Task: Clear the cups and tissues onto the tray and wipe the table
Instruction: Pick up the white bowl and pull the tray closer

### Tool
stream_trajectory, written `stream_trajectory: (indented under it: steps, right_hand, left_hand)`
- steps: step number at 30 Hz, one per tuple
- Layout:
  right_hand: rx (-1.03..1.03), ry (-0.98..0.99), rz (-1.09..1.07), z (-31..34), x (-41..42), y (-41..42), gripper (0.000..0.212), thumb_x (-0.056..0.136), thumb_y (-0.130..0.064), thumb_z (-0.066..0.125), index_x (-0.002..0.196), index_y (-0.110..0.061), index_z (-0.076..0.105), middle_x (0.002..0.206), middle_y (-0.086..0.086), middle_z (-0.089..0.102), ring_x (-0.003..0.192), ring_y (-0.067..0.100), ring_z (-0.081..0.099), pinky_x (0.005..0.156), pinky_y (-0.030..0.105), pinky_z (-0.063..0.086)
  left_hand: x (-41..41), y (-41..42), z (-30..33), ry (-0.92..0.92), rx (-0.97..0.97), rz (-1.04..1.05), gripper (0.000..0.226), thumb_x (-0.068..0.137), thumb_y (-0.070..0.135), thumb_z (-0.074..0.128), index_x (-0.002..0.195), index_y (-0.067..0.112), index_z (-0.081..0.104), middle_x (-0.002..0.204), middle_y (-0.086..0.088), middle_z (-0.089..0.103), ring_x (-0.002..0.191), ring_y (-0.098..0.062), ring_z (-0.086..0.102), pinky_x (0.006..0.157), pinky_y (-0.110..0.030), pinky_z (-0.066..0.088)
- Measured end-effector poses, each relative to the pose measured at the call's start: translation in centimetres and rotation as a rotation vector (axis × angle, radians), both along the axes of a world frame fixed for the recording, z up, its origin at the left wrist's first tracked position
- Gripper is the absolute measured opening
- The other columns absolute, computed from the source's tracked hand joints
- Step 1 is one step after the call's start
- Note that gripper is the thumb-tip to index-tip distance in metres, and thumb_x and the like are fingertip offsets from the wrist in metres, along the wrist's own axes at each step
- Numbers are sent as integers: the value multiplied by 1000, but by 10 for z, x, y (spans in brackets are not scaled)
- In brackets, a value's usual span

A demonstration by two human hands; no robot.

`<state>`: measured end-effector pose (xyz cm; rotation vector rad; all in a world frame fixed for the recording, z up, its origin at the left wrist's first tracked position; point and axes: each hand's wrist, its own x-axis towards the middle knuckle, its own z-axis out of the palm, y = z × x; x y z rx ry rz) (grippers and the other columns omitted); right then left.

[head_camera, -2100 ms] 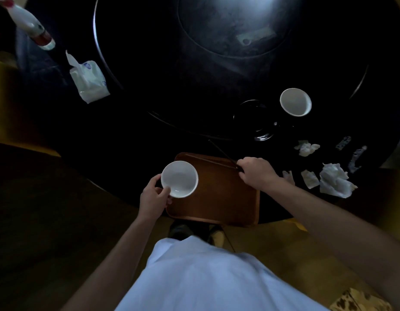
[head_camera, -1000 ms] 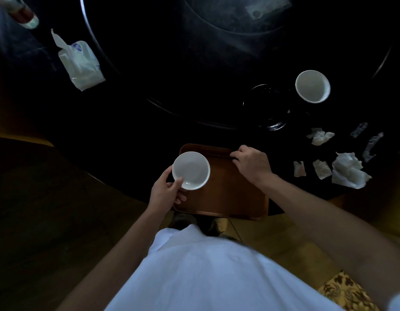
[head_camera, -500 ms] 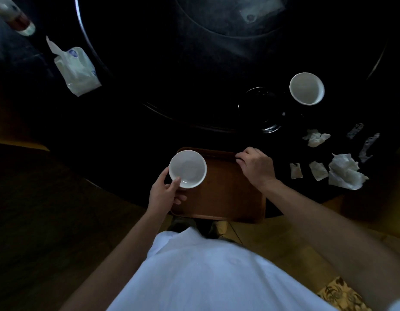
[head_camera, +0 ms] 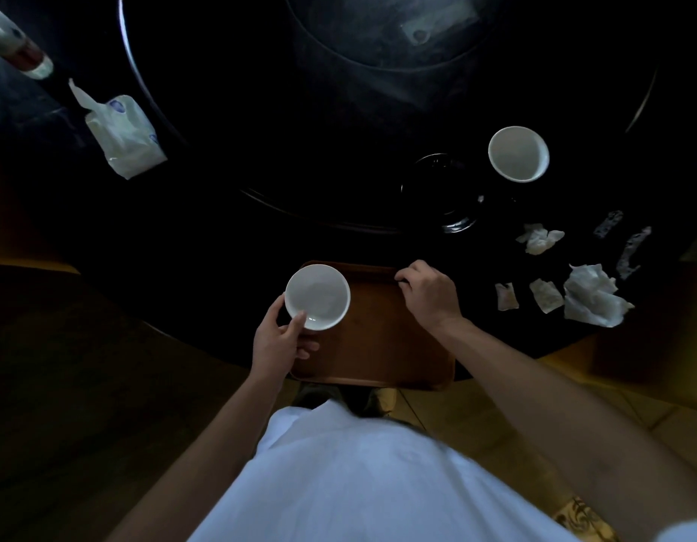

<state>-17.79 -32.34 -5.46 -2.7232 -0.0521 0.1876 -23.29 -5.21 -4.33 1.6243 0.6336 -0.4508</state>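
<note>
The left hand [head_camera: 278,338] pinches a white bowl [head_camera: 317,297] over the tray [head_camera: 382,346]; the right hand [head_camera: 429,293] apparently grips the tray's far rim. Tugging could clip the bowl.

Your left hand [head_camera: 278,338] holds a plain white bowl [head_camera: 317,297] over a reddish-brown tray [head_camera: 378,346]. The desk [head_camera: 221,236] is black and glossy. A second white cup [head_camera: 518,153] stands on it, near crumpled white tissues [head_camera: 591,297]. The tissue pack [head_camera: 121,136] at far left is white with small blue marks. Your shirt [head_camera: 358,483] is pale blue-white, and the floor [head_camera: 573,514] shows a yellow-and-dark leafy pattern.
</note>
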Motion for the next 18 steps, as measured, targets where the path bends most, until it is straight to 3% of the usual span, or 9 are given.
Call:
stream_trajectory:
  steps: [13,15,18]
  right_hand:
    - [59,16,-27,0,1,7,16,91,-12,67,106,-12,72,104,2,67,100,21,65,87,35,55]
    - [87,7,-10,4,-1,4,18,90,-14,68,108,-14,71,105,0,66,100,19,65,87,34,55]
    - [115,-40,2,14,-7,-6,16,89,-19,70,105,-17,71,103,-2,66,96,14,64,84,30,55]
  left_hand:
    - [0,1,0,25,8,-6,56,102,21,58,154,27,36,97,-16,76,71,-30,76,54,-32,61]
    - [1,2,-1,-3,101,-59,56,102,23,59,153,26,36,100,-12,75,71,-25,76,59,-37,62]
    - [4,3,7,-86,402,-159,59,99,28,64,152,21,39,105,-4,71,78,-19,72,75,-43,62]
